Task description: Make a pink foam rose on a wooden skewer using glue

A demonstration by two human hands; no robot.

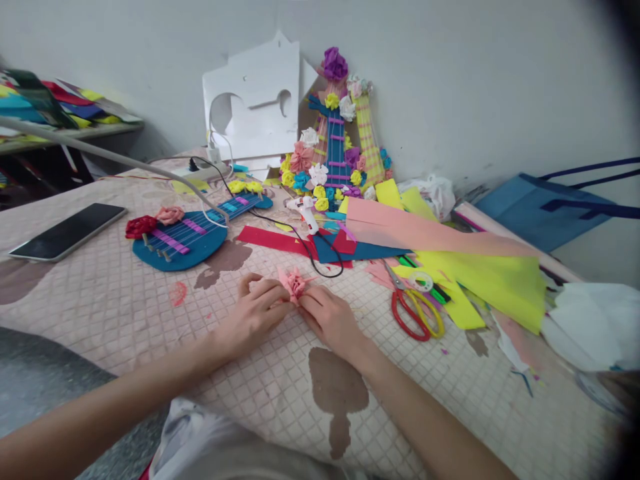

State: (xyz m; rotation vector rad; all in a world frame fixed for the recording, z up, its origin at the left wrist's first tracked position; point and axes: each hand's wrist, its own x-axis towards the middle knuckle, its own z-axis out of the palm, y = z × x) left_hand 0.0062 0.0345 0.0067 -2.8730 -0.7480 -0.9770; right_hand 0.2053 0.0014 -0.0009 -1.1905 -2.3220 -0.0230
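A small pink paper flower (294, 283) lies on the quilted bed cover (125, 313) between my two hands. My left hand (257, 308) curls its fingers against the flower's left side. From the right, my right hand (330, 319) pinches the flower with its fingertips. Both hands rest on the cover, close together.
Red and yellow scissors (417, 312) lie right of my hands beside yellow and pink foam sheets (480, 273). A white glue gun (306, 213) with black cable, a blue foam guitar (187, 237), a flower-covered craft (335, 143) and a phone (67, 231) lie farther off.
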